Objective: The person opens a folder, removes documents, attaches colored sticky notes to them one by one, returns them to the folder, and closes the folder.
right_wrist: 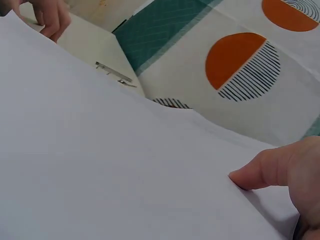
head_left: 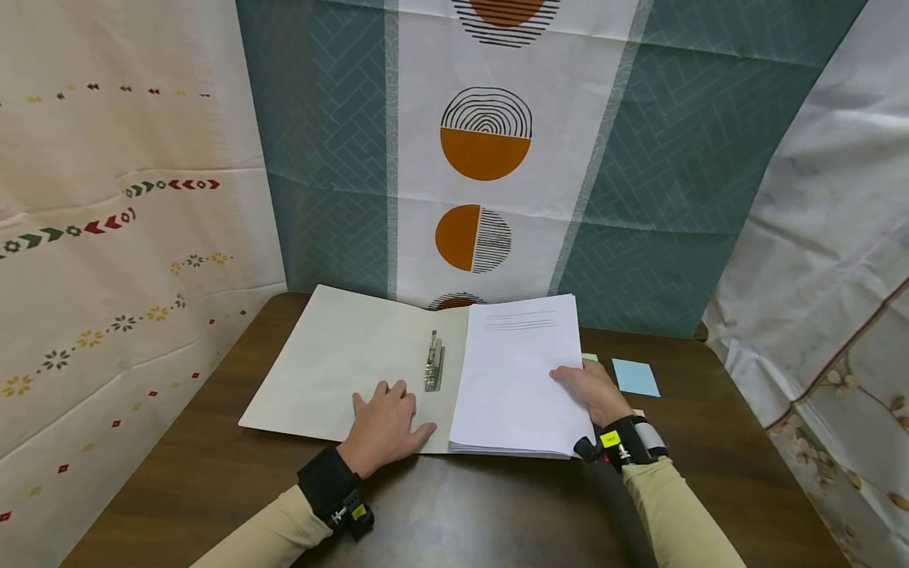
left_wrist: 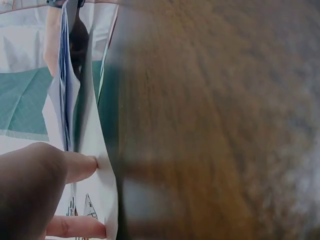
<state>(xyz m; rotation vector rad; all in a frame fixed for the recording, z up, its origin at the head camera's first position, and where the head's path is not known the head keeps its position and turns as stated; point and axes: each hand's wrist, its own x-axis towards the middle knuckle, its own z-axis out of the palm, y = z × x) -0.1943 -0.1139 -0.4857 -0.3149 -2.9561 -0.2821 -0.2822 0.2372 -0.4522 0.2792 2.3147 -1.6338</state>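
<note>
A cream binder folder (head_left: pixel 341 355) lies opened flat on the table, its metal clip (head_left: pixel 434 364) near the spine. My left hand (head_left: pixel 383 422) rests on the folder's lower middle, just below the clip, with fingers spread. A stack of white paper sheets (head_left: pixel 521 386) covers the folder's right side; the top sheet carries a few printed lines near its upper edge. At the stack's right edge my right hand (head_left: pixel 596 390) grips it, thumb on top (right_wrist: pixel 262 172) and the other fingers hidden underneath. Seen edge-on in the left wrist view, the sheets (left_wrist: pixel 64 100) stand raised off the folder.
A light blue paper square (head_left: pixel 635 378) lies on the table right of my right hand. Bits of green paper (head_left: pixel 589 357) and pink paper (head_left: pixel 640 412) show beside that hand. Patterned cloths (head_left: pixel 486 181) hang behind and along both sides of the brown table (head_left: pixel 490 513).
</note>
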